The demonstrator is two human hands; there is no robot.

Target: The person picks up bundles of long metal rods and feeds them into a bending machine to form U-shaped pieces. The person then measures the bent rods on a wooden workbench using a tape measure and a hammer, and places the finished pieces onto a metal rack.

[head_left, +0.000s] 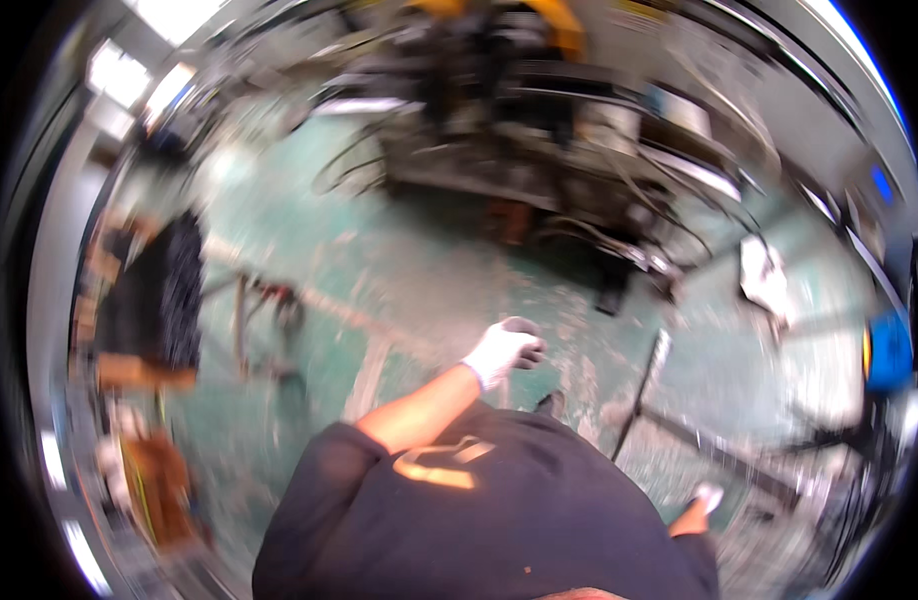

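Observation:
In front of my dark shirt is my left hand (504,352), in a white work glove with grey fingers. Those fingers are loosely curled with a gap between them, and I see nothing held. Low on the right, beside my body, my right hand (709,496) shows as a small white-gloved blur; its fingers cannot be made out. Neither hand touches anything that I can see. Below the left hand, a dark shoe (551,404) stands out against the worn green floor (419,290).
Ahead stands a long dark machine (469,165) with trailing cables and yellow parts above. On the left are a black-covered stack (159,300) and a brown board (157,485). To the right lie a metal frame bar (719,455), a white bundle (762,275) and a blue object (888,353).

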